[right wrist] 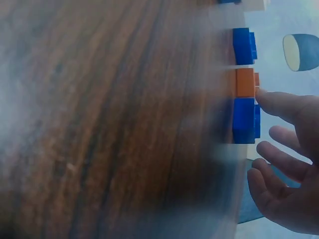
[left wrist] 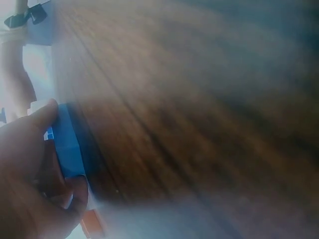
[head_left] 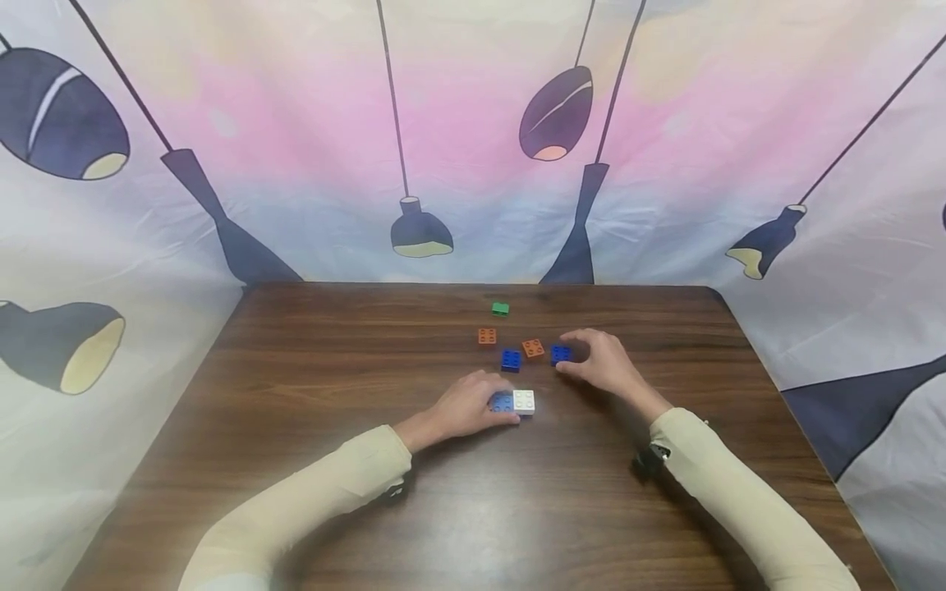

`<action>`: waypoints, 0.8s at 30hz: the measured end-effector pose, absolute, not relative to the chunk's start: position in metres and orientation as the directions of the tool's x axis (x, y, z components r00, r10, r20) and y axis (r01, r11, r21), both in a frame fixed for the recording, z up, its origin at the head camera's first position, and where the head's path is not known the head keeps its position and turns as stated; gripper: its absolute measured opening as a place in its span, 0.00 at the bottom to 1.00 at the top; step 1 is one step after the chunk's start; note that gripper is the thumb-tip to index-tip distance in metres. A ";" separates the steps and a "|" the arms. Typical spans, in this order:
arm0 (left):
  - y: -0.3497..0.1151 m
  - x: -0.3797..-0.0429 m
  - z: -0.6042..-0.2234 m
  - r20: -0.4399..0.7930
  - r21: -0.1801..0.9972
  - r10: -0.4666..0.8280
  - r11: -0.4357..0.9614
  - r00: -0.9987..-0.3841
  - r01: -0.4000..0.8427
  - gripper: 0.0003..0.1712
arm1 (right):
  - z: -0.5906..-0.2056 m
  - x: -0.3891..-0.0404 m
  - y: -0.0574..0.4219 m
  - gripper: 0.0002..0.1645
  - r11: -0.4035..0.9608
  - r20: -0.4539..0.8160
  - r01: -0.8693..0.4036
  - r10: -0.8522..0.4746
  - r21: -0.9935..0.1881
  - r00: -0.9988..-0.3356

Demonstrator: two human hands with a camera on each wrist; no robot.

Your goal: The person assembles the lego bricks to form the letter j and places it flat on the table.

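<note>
Left hand pinches the near blue toy brick between thumb and fingers at the wooden table; a white four-stud brick abuts it on the right. Right hand stands spread around the rightmost blue brick, thumb and fingers apart; contact I can't make out. Bricks look light, stiff, smooth plastic, hardly fragile. Best hold, I judge: opposite flat walls, below the studs.

A light blue brick and a white brick touch side by side, studs up, well inside the counter's edges; a dark blue brick, studs up, lies nearer the far right corner.
</note>
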State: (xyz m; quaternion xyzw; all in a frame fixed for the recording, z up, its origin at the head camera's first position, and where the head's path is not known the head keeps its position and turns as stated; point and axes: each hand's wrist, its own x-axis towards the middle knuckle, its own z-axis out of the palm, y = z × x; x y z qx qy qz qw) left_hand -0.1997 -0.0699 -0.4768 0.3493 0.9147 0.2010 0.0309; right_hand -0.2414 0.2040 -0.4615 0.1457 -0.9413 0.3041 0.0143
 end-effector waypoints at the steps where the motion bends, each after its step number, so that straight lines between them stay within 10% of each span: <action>1: -0.070 -0.200 -0.477 0.081 0.389 0.651 0.677 -0.755 0.625 0.29 | -0.462 -0.242 0.204 0.30 0.775 0.108 -0.278 -0.265 -0.568 -0.958; 24: -0.068 -0.201 -0.480 0.078 0.422 0.650 0.666 -0.756 0.616 0.26 | -0.471 -0.247 0.206 0.26 0.784 0.064 -0.236 -0.244 -0.574 -0.968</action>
